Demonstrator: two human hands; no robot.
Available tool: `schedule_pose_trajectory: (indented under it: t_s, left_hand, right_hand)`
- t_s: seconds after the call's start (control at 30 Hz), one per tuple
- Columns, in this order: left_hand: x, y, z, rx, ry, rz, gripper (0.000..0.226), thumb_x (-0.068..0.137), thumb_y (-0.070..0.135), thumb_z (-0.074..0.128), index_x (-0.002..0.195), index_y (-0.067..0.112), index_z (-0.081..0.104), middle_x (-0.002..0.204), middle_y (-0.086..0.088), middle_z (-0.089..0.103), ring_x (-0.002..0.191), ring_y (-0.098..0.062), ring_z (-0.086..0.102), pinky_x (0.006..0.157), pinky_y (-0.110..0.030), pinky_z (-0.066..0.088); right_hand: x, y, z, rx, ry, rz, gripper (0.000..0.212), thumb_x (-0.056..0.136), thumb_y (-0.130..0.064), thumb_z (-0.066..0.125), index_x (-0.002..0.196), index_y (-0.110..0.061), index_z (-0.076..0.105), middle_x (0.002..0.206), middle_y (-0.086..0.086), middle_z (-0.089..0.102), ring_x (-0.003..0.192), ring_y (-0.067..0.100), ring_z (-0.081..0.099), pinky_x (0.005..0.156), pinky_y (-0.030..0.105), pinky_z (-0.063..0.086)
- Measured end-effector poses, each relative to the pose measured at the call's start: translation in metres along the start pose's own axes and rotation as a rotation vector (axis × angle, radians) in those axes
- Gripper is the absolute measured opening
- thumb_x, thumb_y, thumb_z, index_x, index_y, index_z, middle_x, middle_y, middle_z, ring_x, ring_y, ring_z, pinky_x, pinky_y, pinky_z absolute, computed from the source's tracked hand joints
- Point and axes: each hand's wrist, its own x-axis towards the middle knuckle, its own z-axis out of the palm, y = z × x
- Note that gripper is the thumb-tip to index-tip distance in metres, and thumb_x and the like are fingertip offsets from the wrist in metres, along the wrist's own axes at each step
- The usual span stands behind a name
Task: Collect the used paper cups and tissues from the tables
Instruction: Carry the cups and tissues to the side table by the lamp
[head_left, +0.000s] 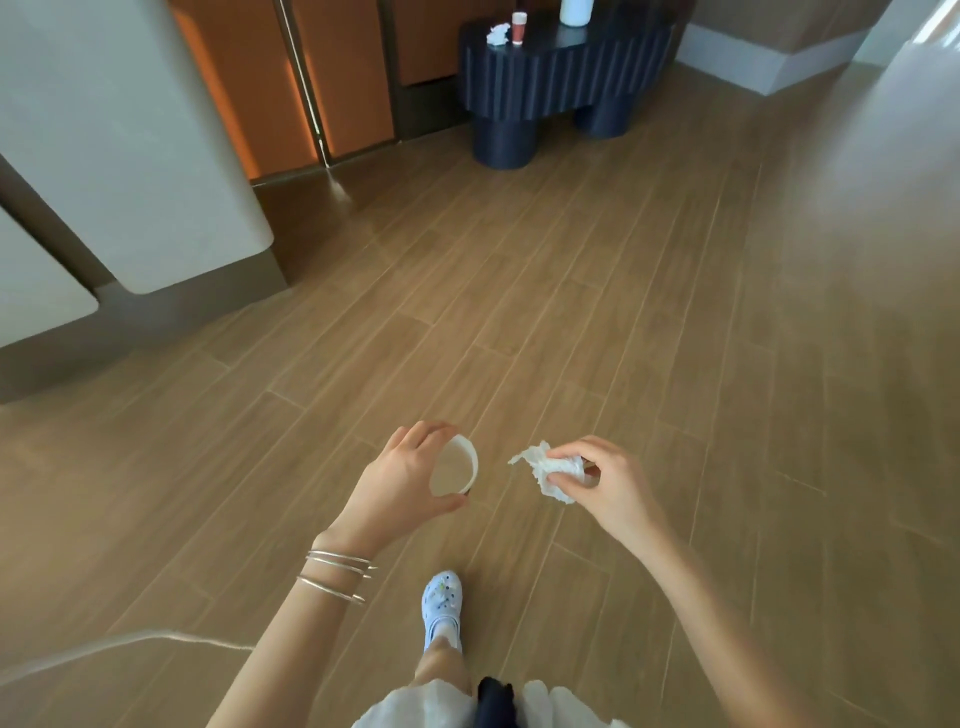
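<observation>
My left hand (402, 470) grips a white paper cup (456, 467) from the side, its open mouth turned toward me, above the wooden floor. My right hand (605, 480) pinches a crumpled white tissue (545, 467) a short way to the right of the cup. Far ahead stands a dark blue fluted side table (566, 67). On its top lie another crumpled tissue (497, 34) and a red paper cup (519, 27) side by side.
A white container (575, 11) stands further right on the side table. Orange wall panels (353, 78) run behind it. A pale rounded counter (130, 156) fills the left. My shoe (442, 605) steps on wide bare wood floor between me and the table.
</observation>
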Motion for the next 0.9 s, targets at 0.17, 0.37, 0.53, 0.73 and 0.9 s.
schedule_pose_trajectory:
  t_s: [0.17, 0.37, 0.53, 0.73, 0.9]
  left_hand:
    - [0.094, -0.035, -0.026, 0.011, -0.020, 0.027, 0.075, 0.064, 0.042, 0.078, 0.130, 0.026, 0.044, 0.130, 0.014, 0.045, 0.111, -0.012, 0.041, 0.077, -0.036, 0.052]
    - [0.194, -0.069, -0.050, 0.033, -0.017, 0.054, 0.075, 0.063, 0.041, 0.079, 0.128, 0.020, 0.047, 0.130, 0.009, 0.047, 0.110, -0.016, 0.044, 0.076, -0.037, 0.052]
    - [0.264, -0.087, -0.042, 0.039, -0.045, 0.066, 0.074, 0.064, 0.043, 0.079, 0.127, 0.021, 0.048, 0.129, 0.010, 0.048, 0.109, -0.014, 0.044, 0.074, -0.038, 0.053]
    - [0.361, -0.097, -0.025, 0.045, -0.044, 0.042, 0.072, 0.066, 0.048, 0.076, 0.127, 0.023, 0.047, 0.128, 0.013, 0.047, 0.108, -0.011, 0.044, 0.071, -0.036, 0.054]
    - [0.459, -0.085, -0.023, 0.043, -0.053, 0.020, 0.074, 0.066, 0.048, 0.076, 0.128, 0.024, 0.046, 0.129, 0.013, 0.046, 0.113, -0.011, 0.042, 0.074, -0.035, 0.053]
  right_hand:
    - [0.100, 0.003, 0.005, -0.002, 0.041, 0.013, 0.018, 0.074, -0.014, 0.074, 0.091, -0.017, 0.070, 0.085, -0.002, 0.066, 0.077, 0.017, 0.060, 0.068, 0.039, 0.049]
    - [0.193, 0.012, 0.011, 0.001, 0.082, 0.013, 0.019, 0.073, -0.015, 0.075, 0.090, -0.021, 0.070, 0.080, -0.011, 0.063, 0.073, 0.004, 0.057, 0.064, 0.027, 0.048]
    - [0.259, 0.035, 0.010, 0.014, 0.071, 0.052, 0.019, 0.073, -0.015, 0.074, 0.090, -0.023, 0.070, 0.080, -0.014, 0.061, 0.077, 0.001, 0.055, 0.065, 0.023, 0.046]
    - [0.356, 0.077, -0.008, 0.007, 0.026, 0.044, 0.018, 0.074, -0.016, 0.075, 0.091, -0.020, 0.070, 0.084, -0.006, 0.065, 0.076, 0.009, 0.059, 0.069, 0.033, 0.049]
    - [0.452, 0.107, -0.046, -0.004, 0.031, 0.035, 0.019, 0.073, -0.016, 0.075, 0.092, -0.019, 0.071, 0.085, -0.007, 0.065, 0.074, 0.012, 0.059, 0.067, 0.027, 0.048]
